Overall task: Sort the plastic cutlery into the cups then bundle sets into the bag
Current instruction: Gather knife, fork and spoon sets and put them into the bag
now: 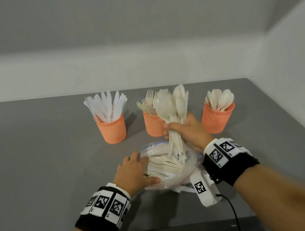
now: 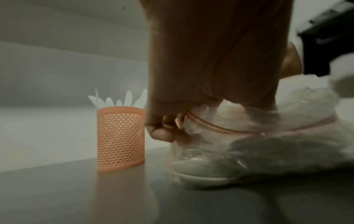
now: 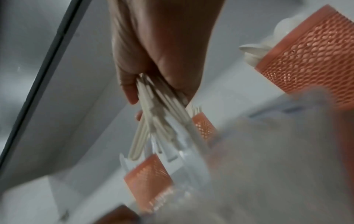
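Cutlery bundle (image 1: 174, 110) gripped upright in right hand (image 1: 187, 130), fingers wrapped round handles, directly above bag (image 1: 190, 161). Bag mouth pinched by left hand (image 1: 134, 171), in front of middle cup (image 1: 153, 125).

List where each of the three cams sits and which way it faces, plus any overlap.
Head: on the head, looking forward and down at the table; shows both forearms, left hand on the bag, right hand gripping a cutlery bundle.
Left wrist: low by the tabletop, looking along the hand at the bag rim and knife cup.
Right wrist: below the hand, looking up at the bundle handles.
Shared: all show the bag and orange cups.
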